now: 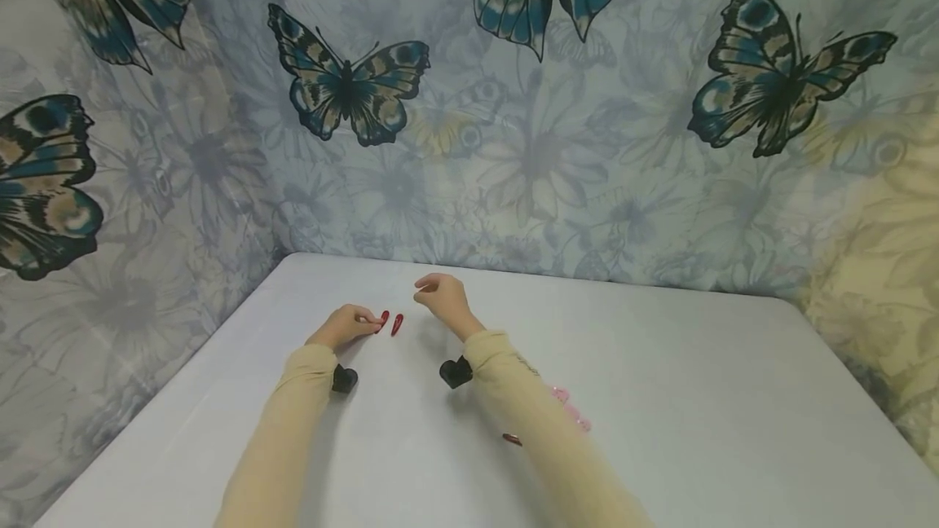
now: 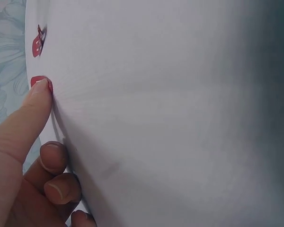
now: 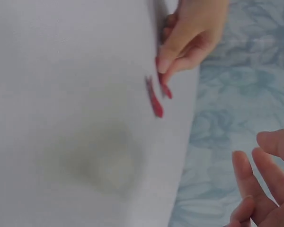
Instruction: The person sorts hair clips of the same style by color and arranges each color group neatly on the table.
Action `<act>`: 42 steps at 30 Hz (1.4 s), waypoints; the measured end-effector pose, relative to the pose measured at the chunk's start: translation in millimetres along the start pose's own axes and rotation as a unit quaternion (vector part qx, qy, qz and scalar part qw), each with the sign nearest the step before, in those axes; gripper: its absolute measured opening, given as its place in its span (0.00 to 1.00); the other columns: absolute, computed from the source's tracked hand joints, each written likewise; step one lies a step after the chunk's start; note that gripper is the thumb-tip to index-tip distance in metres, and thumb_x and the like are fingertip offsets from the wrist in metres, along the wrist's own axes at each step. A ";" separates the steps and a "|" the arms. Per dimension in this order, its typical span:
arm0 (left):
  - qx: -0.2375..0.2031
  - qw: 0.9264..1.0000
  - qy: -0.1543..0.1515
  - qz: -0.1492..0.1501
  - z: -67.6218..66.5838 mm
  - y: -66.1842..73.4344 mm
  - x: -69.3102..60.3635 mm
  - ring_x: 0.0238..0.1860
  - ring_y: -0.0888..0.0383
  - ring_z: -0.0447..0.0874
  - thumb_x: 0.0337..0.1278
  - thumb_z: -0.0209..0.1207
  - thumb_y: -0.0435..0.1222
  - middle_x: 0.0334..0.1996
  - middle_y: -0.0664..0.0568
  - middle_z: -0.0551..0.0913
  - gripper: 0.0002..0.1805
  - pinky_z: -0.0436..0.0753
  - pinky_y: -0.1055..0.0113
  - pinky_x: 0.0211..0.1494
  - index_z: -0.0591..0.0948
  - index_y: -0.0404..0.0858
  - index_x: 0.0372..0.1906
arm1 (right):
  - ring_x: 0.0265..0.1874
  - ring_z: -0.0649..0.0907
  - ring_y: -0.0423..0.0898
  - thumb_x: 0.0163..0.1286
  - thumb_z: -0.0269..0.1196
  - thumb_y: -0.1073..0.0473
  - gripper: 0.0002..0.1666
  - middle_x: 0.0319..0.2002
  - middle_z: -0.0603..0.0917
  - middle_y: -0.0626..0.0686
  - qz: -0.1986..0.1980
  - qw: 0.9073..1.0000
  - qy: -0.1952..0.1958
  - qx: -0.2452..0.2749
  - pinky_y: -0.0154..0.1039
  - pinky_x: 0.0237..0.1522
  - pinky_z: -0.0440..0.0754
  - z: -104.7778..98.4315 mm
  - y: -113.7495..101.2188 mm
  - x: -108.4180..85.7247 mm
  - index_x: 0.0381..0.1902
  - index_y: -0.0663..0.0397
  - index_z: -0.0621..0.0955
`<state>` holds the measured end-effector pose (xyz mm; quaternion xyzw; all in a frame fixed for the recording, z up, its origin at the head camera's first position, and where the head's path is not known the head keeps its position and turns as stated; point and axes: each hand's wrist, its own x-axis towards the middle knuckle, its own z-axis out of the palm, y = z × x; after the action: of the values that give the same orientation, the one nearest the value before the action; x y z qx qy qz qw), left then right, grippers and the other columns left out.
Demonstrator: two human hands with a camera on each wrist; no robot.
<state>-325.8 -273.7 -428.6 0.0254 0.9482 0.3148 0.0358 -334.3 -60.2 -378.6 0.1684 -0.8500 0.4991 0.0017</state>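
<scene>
My left hand point(image 1: 343, 327) pinches a red snap hair clip point(image 1: 385, 316) between thumb and finger, low at the white tabletop. Part of that clip is covered by the fingertips in the left wrist view. A second red hair clip point(image 1: 397, 324) lies just to its right, roughly parallel and a small gap away; in the right wrist view this clip point(image 3: 155, 100) is blurred. Raised above the table to the right of both clips is my right hand point(image 1: 444, 297). Its fingers are loosely bent and spread, with nothing between them in the right wrist view.
Another dark red clip point(image 1: 512, 438) lies nearer me, partly behind the right sleeve. Beyond that sleeve are pink pieces point(image 1: 574, 411), partly hidden, their kind unclear. The white table point(image 1: 697, 398) ends at a butterfly-patterned cloth point(image 1: 535, 161) at the back and left.
</scene>
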 end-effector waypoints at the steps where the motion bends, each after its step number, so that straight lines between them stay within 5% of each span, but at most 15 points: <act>1: 0.004 1.000 0.000 0.004 -0.8 0.0 0.9 0.39 0.50 0.79 0.60 0.63 0.35 0.49 0.35 0.85 0.10 0.76 0.58 0.47 0.86 0.30 0.38 | 0.46 0.85 0.56 0.64 0.62 0.66 0.13 0.44 0.87 0.63 0.000 1.000 -0.001 0.003 0.44 0.47 0.82 -5.4 -1.7 -1.5 0.46 0.65 0.84; 6: 0.008 1.000 -0.012 0.012 -1.8 -3.1 0.8 0.47 0.43 0.80 0.60 0.63 0.35 0.51 0.34 0.83 0.09 0.76 0.51 0.54 0.86 0.31 0.37 | 0.55 0.81 0.55 0.66 0.60 0.62 0.15 0.51 0.85 0.59 0.060 0.994 -0.023 0.087 0.49 0.59 0.76 -27.5 -6.5 -16.6 0.48 0.61 0.84; 12: 0.013 1.000 -0.005 0.019 -5.0 -7.7 -1.8 0.39 0.52 0.77 0.60 0.63 0.36 0.50 0.35 0.84 0.10 0.74 0.60 0.47 0.86 0.31 0.39 | 0.63 0.75 0.55 0.67 0.61 0.56 0.17 0.58 0.81 0.56 0.110 0.978 -0.046 0.169 0.57 0.68 0.65 -50.7 -7.9 -42.3 0.51 0.56 0.83; 21: 0.014 0.999 -0.007 0.043 -11.8 -3.9 -1.9 0.41 0.47 0.79 0.61 0.62 0.36 0.50 0.32 0.83 0.11 0.75 0.56 0.49 0.85 0.30 0.38 | 0.62 0.77 0.55 0.69 0.60 0.56 0.24 0.48 0.87 0.53 0.085 0.977 -0.044 0.192 0.66 0.68 0.59 -83.6 -5.9 -76.0 0.62 0.49 0.76; 27: 0.010 0.999 -0.012 0.035 -9.7 -2.5 -0.4 0.49 0.40 0.80 0.61 0.62 0.36 0.51 0.32 0.82 0.11 0.75 0.49 0.55 0.85 0.29 0.37 | 0.53 0.82 0.53 0.70 0.59 0.60 0.25 0.44 0.88 0.51 0.026 0.981 -0.061 0.180 0.52 0.65 0.71 -100.1 -0.6 -101.1 0.64 0.57 0.74; 34: 0.010 0.999 -0.018 0.044 -6.7 -5.5 1.1 0.38 0.50 0.77 0.61 0.62 0.36 0.50 0.33 0.83 0.11 0.74 0.60 0.46 0.85 0.30 0.37 | 0.40 0.82 0.41 0.70 0.61 0.59 0.23 0.45 0.86 0.62 -0.009 0.990 -0.071 0.120 0.43 0.52 0.76 -114.8 19.1 -125.7 0.61 0.60 0.76; 42: 0.015 0.999 -0.017 0.031 -4.3 -6.0 1.4 0.38 0.51 0.76 0.61 0.61 0.37 0.51 0.33 0.82 0.12 0.74 0.59 0.47 0.85 0.31 0.39 | 0.44 0.85 0.58 0.70 0.60 0.62 0.22 0.41 0.86 0.69 -0.041 0.988 -0.131 0.073 0.39 0.46 0.77 -119.0 54.1 -140.3 0.60 0.66 0.75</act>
<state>-327.7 -280.9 -428.8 0.0606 0.9509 0.3006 0.0421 -237.2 104.8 -388.8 0.2665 -0.7968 0.5327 -0.1014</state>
